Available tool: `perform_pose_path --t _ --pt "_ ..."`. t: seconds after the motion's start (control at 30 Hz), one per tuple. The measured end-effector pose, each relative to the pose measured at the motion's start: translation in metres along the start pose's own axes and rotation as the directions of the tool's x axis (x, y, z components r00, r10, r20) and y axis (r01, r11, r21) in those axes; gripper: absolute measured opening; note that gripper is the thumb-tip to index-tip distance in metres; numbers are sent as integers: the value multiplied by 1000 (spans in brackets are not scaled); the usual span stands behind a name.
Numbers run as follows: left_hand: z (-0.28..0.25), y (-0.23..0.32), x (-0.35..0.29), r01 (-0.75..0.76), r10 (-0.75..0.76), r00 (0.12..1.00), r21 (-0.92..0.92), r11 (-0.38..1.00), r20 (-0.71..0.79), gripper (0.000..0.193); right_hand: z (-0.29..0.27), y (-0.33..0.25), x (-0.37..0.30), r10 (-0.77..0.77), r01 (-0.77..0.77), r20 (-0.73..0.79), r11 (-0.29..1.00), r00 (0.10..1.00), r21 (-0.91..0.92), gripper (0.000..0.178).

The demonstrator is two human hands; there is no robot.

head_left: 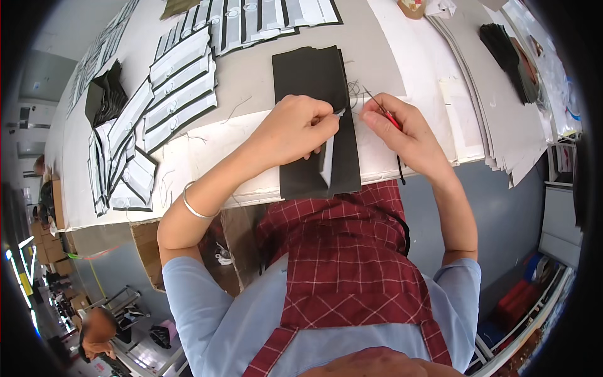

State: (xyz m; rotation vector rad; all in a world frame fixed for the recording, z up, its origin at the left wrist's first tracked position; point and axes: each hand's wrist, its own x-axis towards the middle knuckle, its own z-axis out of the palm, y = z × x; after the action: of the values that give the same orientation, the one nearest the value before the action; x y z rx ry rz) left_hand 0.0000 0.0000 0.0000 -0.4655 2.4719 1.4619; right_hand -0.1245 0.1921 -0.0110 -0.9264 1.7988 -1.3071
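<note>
My left hand (300,125) is closed, its thumb and fingers pinching the upper end of a narrow black-and-white strip (327,160). The strip's lower end points toward me, over a stack of black rectangular sheets (308,69) at the table's near edge. Just right of the stack, my right hand (405,132) is closed around a slim tool with a red handle (392,119) and a thin dark pointed tip. That tip points up and left, apart from the strip. Loose dark threads (354,91) lie beside the sheets. Fingers partly hide the strip's upper end.
Rows of white strips with black borders (182,81) cover the table's left and far side. A folded black bundle (105,94) stands at far left. On the right lie large grey boards (502,132) with a dark stack (509,63). A person (97,330) is at lower left.
</note>
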Motion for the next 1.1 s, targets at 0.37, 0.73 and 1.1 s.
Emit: perform_pose_path --t 0.37,0.73,1.1 --pt "-53 -17 -14 -395 276 917 -756 522 -288 26 24 21 11 -124 117 -156 991 980 -58 33" --pt "-2 -27 -63 25 -72 996 -614 789 -53 34 -23 20 -11 -207 193 -486 978 849 -79 24" --pt "-22 -44 -48 -339 516 795 471 814 -319 12 37 17 -10 -627 635 295 429 721 -642 21"
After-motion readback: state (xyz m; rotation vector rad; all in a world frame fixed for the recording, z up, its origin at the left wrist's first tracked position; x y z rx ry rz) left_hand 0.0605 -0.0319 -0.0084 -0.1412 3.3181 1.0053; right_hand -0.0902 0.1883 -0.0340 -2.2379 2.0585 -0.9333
